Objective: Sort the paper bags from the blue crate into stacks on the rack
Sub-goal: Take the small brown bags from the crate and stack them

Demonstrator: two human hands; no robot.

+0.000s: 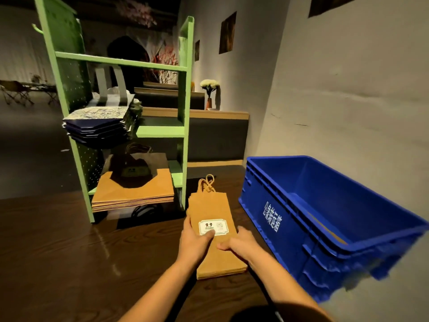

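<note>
A small stack of narrow brown paper bags (211, 212) with twine handles and a white "9.9" label lies on the dark wooden table between the green rack (185, 94) and the blue crate (301, 228). My left hand (197, 240) grips the stack's left edge, thumb on the label. My right hand (241, 245) holds its right edge. The rack's lower shelf carries a stack of wide brown bags (134, 191). Its middle shelf holds dark blue patterned bags (99, 124). Inside the crate a brown bag edge (327, 228) shows.
The crate stands tilted at the right against a grey wall (348, 89). Behind the rack are benches and a vase of white flowers (209, 89). Dark wooden table surface (58, 252) stretches to the left.
</note>
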